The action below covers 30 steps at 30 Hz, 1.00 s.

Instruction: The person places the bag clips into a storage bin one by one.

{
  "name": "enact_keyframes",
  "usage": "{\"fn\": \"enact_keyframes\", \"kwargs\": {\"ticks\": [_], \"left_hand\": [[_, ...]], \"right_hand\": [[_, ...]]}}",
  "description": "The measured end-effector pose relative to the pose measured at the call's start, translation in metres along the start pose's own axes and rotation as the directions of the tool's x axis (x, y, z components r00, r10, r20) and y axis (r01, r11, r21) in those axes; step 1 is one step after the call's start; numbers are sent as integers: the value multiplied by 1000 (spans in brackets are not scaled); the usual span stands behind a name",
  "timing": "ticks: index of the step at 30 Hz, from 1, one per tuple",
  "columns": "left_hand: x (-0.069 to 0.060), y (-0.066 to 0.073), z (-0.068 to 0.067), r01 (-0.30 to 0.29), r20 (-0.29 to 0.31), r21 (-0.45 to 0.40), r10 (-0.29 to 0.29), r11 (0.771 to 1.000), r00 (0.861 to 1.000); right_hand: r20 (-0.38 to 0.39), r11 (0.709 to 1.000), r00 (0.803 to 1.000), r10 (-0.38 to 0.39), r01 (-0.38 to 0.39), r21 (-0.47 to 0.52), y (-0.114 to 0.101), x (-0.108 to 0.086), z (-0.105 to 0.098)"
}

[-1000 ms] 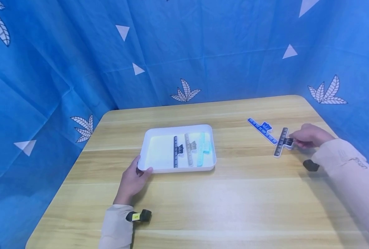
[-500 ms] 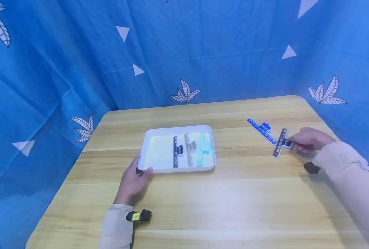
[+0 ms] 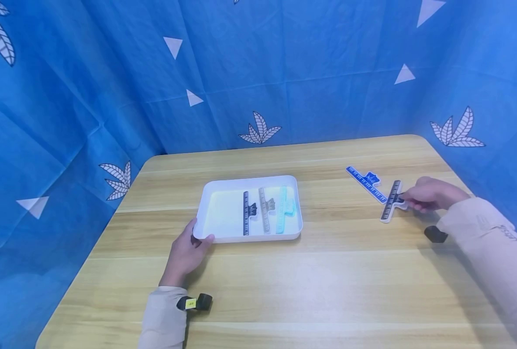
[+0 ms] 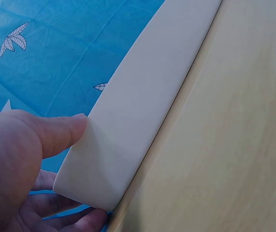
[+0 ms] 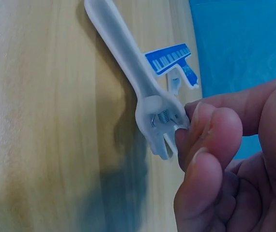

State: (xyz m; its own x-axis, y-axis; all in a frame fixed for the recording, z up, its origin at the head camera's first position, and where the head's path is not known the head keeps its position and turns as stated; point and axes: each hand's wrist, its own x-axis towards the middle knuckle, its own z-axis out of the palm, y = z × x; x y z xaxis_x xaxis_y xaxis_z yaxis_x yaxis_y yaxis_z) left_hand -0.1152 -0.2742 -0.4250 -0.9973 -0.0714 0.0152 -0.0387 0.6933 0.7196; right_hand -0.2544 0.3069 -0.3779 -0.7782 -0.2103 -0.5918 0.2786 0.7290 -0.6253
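Note:
At the right of the table my right hand (image 3: 430,193) pinches the handle of a black-and-white clip with a piano-key pattern (image 3: 391,201). In the right wrist view that clip (image 5: 121,46) is seen from its white edge, its spring showing by the fingertips. Beyond it lies a blue piano-key clip (image 3: 366,184). My left hand (image 3: 186,254) holds the near left corner of a shallow white tray (image 3: 250,239). The left wrist view has the thumb on the tray wall (image 4: 128,101) and the fingers round its corner. Inside lie a black clip (image 3: 246,213), a grey clip (image 3: 264,211) and a turquoise clip (image 3: 281,213).
A wooden table (image 3: 328,281) carries everything. Blue curtain (image 3: 328,72) with leaf and triangle prints hangs behind it and at both sides. Each sleeve has a small black device (image 3: 203,302) at the wrist.
The right hand and the black clip it pinches have shifted slightly to the left, closer to the blue clip. The left hand and the tray have stayed in place.

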Motion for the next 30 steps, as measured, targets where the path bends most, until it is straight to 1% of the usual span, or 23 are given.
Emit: {"fn": "enact_keyframes", "kwargs": {"ticks": [3,15,22,30], "left_hand": [[0,0,0,0,-3,5,0,1000,1000],[-1,1,0,10,2,-8,-10,1000,1000],[-1,3,0,23,4,-13,-23,1000,1000],[-1,4,-1,42,5,-14,-42,999,999]], "right_hand": [[-3,1000,1000,-9,9,-11,-3,-1,0],[-20,999,999,-38,38,0,-10,1,2],[-5,998,998,-59,59,-7,-11,-3,2],[-69,998,996,-62,62,5,-16,-4,4]]}}
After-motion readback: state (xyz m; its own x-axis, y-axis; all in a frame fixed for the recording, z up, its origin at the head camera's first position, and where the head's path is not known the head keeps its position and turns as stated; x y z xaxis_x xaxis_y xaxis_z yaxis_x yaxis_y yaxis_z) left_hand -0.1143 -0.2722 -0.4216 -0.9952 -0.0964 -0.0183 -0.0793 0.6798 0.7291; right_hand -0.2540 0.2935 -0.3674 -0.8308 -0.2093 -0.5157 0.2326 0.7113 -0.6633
